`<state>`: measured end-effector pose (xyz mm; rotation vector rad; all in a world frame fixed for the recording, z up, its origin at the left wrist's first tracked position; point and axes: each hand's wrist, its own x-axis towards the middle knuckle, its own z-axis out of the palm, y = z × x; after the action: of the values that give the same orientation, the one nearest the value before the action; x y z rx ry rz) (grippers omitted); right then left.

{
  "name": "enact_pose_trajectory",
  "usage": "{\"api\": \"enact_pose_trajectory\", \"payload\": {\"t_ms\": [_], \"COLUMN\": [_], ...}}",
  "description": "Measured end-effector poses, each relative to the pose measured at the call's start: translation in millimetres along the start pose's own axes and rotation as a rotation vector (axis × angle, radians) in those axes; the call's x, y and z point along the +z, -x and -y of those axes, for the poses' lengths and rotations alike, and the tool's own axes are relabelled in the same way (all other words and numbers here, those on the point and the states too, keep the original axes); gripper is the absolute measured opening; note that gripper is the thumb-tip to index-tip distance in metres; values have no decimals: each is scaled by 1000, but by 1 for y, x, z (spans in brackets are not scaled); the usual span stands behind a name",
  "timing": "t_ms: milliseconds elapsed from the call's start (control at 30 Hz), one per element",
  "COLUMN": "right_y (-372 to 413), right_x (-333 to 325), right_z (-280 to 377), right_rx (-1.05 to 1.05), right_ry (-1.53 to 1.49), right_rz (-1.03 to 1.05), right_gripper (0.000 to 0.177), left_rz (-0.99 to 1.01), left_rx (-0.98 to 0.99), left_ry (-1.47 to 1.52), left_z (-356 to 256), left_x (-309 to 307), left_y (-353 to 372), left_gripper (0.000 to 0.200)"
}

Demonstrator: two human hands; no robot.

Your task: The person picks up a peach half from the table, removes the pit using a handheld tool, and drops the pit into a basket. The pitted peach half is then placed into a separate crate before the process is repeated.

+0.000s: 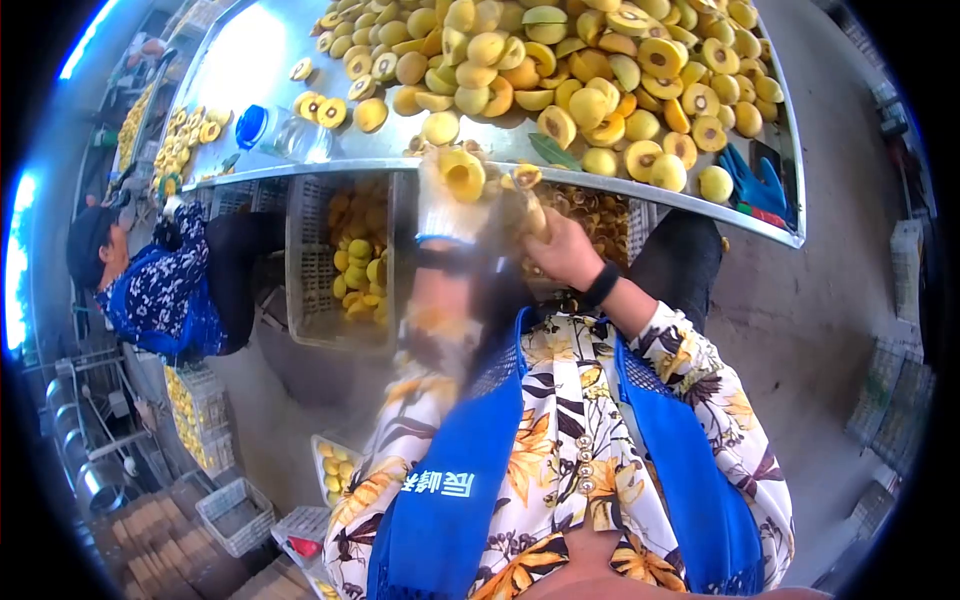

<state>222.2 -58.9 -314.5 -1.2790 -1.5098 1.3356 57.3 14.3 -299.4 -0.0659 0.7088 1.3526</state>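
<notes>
At the table edge, one fruit half shows yellow; hollow-centred.

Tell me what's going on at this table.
The camera wearer's gloved left hand holds a cut yellow fruit at the edge of the table; the bare right hand, close beside it, grips a blurred object that I can't make out. A pile of whole and halved fruit lies on the table. Below the edge stands a crate with more fruit in it. A co-worker sits to the left.
</notes>
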Motion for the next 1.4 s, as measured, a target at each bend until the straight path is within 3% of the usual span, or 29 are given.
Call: {"api": "enact_pose_trajectory", "payload": {"t_ms": [67, 133, 167, 267, 300, 400, 433, 467, 533, 633, 700, 800, 900, 1100, 1167, 1233, 1300, 1367, 1400], "right_y": [8, 8, 8, 4, 2, -2, -6, -7, -11, -22, -27, -30, -31, -31, -32, -33, -31, -32, -33], "right_x": [-10, -12, -14, -11, -9, -4, -3, -3, 1, 7, 9, 1, 0, -4, -4, -5, -5, -4, -4], "right_z": [11, -18, -30, -46, -49, -38, -25, 3, 37, 38, 29, 27, 14, 22, 24, 31, 41, 26, 20], "right_rx": [-143, 33, -45, 76, 78, -1, -110, -106, -203, -148, -84, -14, 57, -218, -151, -164, -257, -360, -414], "right_ry": [365, 489, 579, 404, 516, 506, 417, 297, 105, 140, 171, 269, 81, 412, 526, 604, 647, 676, 688], "right_rz": [20, 123, 151, 172, 151, 1, -114, -124, -184, -219, -258, -234, -255, -395, -385, -366, -337, -349, -352], "right_gripper": [25, 22, 22, 23, 23, 24, 24, 26, 34, 36, 34, 31, 28, 23, 21, 24, 26, 17, 19], "left_rz": [202, 293, 326, 353, 413, 242, 279, 180, 163, 8, 53, 121, 179, 37, 3, 76, 66, 7, 6], "left_rx": [-57, -8, -18, 18, -7, 40, 64, 136, 58, 236, 556, 576, 637, 700, 648, 909, 576, 868, 699], "left_ry": [17, -3, 17, -48, -30, -122, -198, -310, -286, -533, -842, -866, -897, -1165, -1246, -1377, -866, -1511, -1458], "left_z": [-25, -42, -47, -56, -55, -47, -42, -35, -16, 17, 32, 42, 50, 59, 63, 67, 73, 65, 53], "left_x": [-12, -24, -26, -37, -38, -30, -25, -21, -11, -3, -12, -9, -6, 12, 17, 4, -3, -17, -11], "left_y": [16, 25, 31, 39, 39, 45, 45, 44, 46, 45, 35, 52, 54, 61, 67, 58, 53, 50, 56], "left_gripper": [43, 43, 43, 44, 46, 49, 50, 50, 48, 47, 43, 41, 47, 38, 37, 32, 30, 31, 35]}}
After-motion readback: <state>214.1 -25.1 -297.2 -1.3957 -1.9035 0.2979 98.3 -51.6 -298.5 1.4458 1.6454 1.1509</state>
